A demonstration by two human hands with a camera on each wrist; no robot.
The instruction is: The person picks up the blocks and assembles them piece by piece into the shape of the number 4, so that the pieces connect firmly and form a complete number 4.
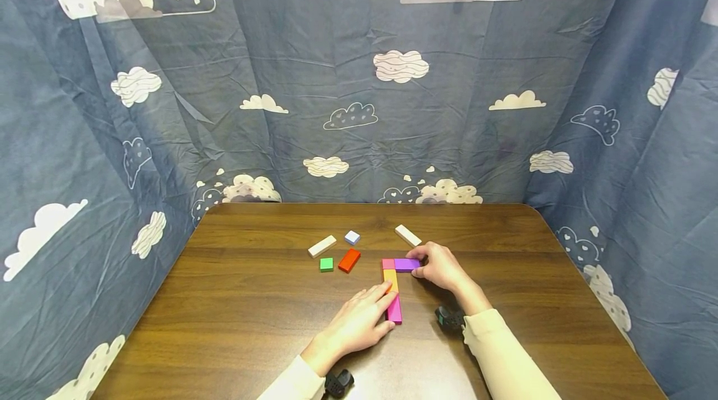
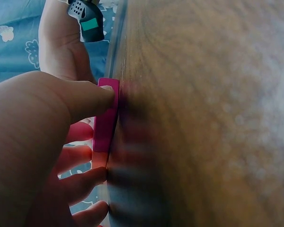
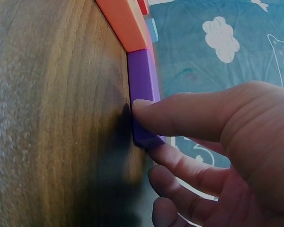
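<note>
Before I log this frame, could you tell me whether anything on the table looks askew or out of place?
Nothing stands out. Both hands steady a tidy L of blocks; five loose blocks lie flat beyond it.

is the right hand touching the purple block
Touching. The right wrist view shows the right hand with its thumb tip pressed on the purple block and a finger under its end.
</note>
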